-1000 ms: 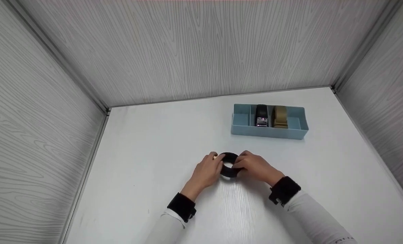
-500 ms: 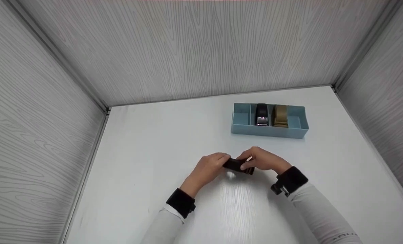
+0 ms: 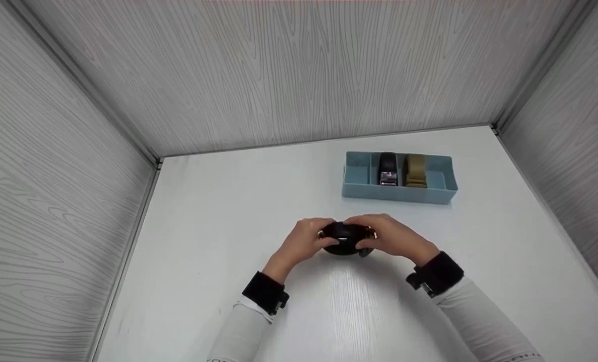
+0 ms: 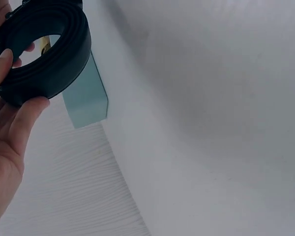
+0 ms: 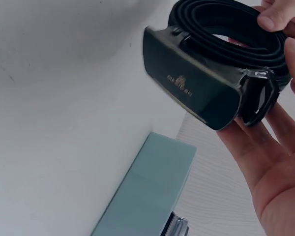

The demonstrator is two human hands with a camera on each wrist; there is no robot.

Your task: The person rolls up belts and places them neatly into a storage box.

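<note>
In the head view, a coiled black leather belt (image 3: 345,235) is held between both hands near the middle of the table. My left hand (image 3: 304,241) grips the coil's left side, thumb on the near face. On the opposite side, my right hand (image 3: 394,237) pinches it between thumb and fingers. The right wrist view shows the belt's wide plate buckle (image 5: 191,81), with a small gold emblem and lettering, on the outside of the coil. From the left wrist, the rolled layers and the round hole of the belt (image 4: 71,69) show.
Behind the hands, to the right, stands a light blue divided box (image 3: 399,194). Inside are a rolled black belt (image 3: 388,163) with a shiny buckle and a rolled tan belt (image 3: 415,168). Grey wood-grain panels (image 3: 299,75) enclose the white table (image 3: 218,226) at the back and sides.
The coiled belt has been turned from showing its round hole to showing its outer side in the head view. My right hand has shifted slightly right and changed its grip on it.
</note>
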